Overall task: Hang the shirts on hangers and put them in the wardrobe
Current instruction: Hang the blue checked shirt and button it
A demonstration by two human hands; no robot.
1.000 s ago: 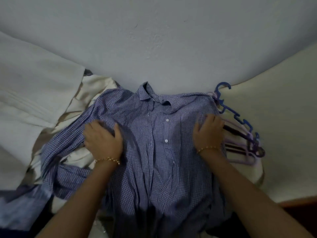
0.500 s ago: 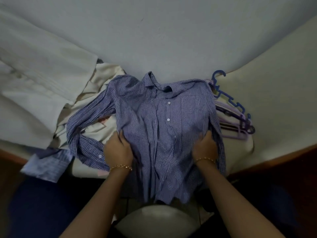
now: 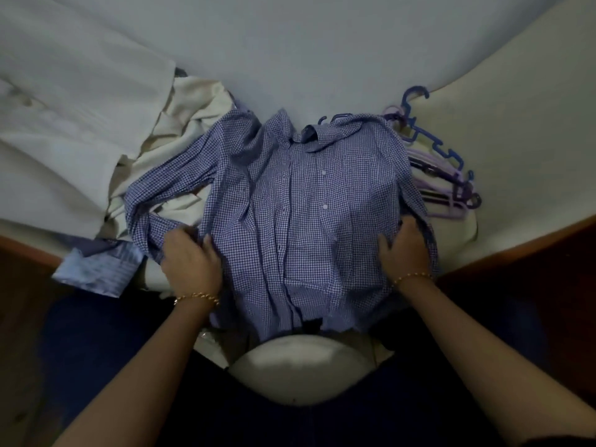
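Note:
A blue checked shirt (image 3: 309, 221) lies front up on the pale bed (image 3: 322, 53), buttoned, collar away from me, its hem hanging over the near edge. My left hand (image 3: 190, 258) grips the shirt's left side near the waist, beside the folded sleeve. At the right side seam, level with it, my right hand (image 3: 408, 250) grips the fabric. A blue hanger hook (image 3: 337, 117) pokes out by the collar. A pile of blue and lilac hangers (image 3: 442, 175) lies just right of the shirt, partly under its shoulder.
Cream cloths (image 3: 180, 124) are heaped left of the shirt, and a light blue striped garment (image 3: 96, 269) hangs over the bed's brown wooden edge (image 3: 516, 250). A white rounded shape (image 3: 306, 369) sits below the hem, close to me.
Both hands slid from the shirt's shoulders down to its waist, then stayed there. The view pulled back from the bed. A blue hook now shows at the collar.

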